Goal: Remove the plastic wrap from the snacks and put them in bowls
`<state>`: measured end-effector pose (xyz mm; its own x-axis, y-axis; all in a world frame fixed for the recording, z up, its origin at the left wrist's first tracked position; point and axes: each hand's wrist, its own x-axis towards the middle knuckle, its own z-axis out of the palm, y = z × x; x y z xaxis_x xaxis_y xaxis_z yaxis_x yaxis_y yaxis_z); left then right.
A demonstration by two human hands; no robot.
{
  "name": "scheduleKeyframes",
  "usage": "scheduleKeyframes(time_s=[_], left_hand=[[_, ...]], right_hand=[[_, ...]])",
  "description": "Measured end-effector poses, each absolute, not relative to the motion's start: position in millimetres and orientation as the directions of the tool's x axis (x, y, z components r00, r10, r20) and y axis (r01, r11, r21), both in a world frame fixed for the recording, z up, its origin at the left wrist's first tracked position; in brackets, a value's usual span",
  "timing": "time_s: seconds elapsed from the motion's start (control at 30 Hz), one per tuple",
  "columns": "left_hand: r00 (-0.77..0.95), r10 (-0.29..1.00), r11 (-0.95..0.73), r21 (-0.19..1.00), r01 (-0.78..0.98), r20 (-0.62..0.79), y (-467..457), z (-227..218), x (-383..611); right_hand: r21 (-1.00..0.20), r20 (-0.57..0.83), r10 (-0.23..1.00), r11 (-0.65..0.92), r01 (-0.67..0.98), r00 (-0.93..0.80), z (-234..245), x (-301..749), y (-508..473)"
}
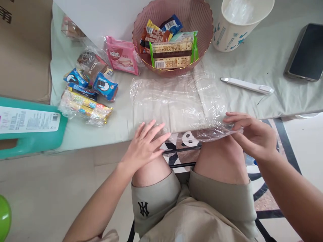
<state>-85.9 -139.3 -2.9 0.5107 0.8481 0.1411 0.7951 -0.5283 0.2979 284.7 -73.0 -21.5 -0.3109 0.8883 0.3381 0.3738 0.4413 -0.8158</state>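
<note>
A crinkled sheet of clear plastic film point(176, 104) lies flat on the cloth-covered table, its near edge hanging over the front above my knees. Whether it is a bag or a single layer, I cannot tell. My left hand point(145, 146) rests with fingers spread on the film's near left corner, at the table edge. At the near right corner, my right hand point(254, 134) has the film's edge between thumb and fingers. Just behind the film stands a pink ribbed bowl point(174, 70) with a gold rim, holding several wrapped snacks point(174, 52).
Left of the film are a pink wafer pack point(121, 55), several small wrapped snacks point(104, 85) and a green jug point(35, 134). To the right lie a white utility knife point(247, 85) and a dark phone point(306, 53). A paper cup point(227, 37) contains crumpled plastic.
</note>
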Motion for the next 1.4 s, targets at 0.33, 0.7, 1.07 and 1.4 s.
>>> scheduleKeyframes(time_s=[0.33,0.7,1.07,1.4], left_hand=[[0.230,0.880,-0.448,0.568,0.690,0.415,-135,-3,-110],[0.016,0.982,-0.177,0.886,0.429,0.189,-137,0,-99],[-0.508,0.841,0.230,0.973,0.027,-0.184,-110,13,-72],[-0.514,0.852,0.267,0.925,0.270,-0.096,-107,4,-88]], right_hand=[[-0.882,0.331,0.925,0.373,0.287,-0.184,-14,274,-80],[-0.969,0.246,0.958,0.243,0.042,0.147,-14,238,-64],[-0.989,0.068,0.973,0.037,0.142,0.219,-7,213,-50],[-0.900,-0.032,0.970,-0.133,0.416,0.241,1,213,-48]])
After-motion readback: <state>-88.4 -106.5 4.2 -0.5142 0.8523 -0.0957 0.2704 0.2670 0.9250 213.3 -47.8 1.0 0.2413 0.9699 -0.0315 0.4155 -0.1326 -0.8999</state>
